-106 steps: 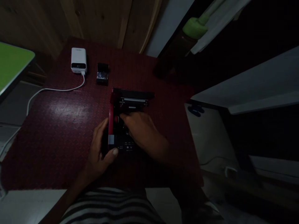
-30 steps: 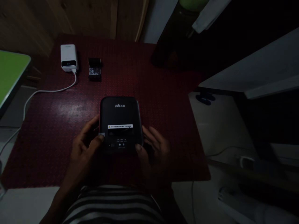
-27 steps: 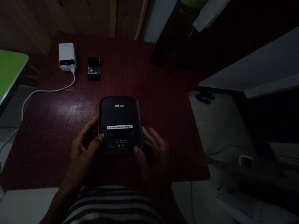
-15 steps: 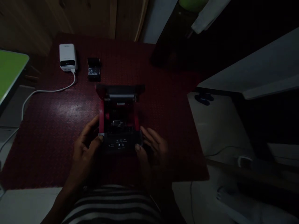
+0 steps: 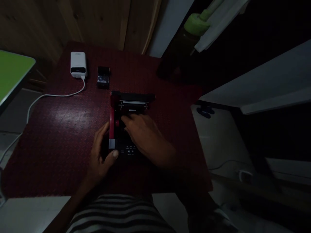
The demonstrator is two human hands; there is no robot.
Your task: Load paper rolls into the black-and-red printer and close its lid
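A small red and black machine point(image 5: 112, 124), apparently a label printer, lies on the red table with its lid point(image 5: 133, 96) raised at the back. Its front panel point(image 5: 129, 151) carries small white markings and buttons. My left hand point(image 5: 102, 153) grips its left front corner, thumb on top of the panel and fingers along the side. Reaching over the panel from the right, my right hand point(image 5: 145, 134) has its bent fingers down inside the open compartment. Its fingertips are partly hidden, and what they hold, if anything, I cannot make out.
A white power bank point(image 5: 78, 61) with a white cable point(image 5: 60, 95) stands at the table's back left. Beside it sits a small dark roll-like object point(image 5: 103, 77) with a shiny face. A green-capped bottle point(image 5: 195, 26) is at the back right, a green tabletop point(image 5: 14, 69) at left.
My right hand has left the printer's right front corner and reached into its open compartment. My left hand keeps its hold on the left corner. The view has shifted slightly.
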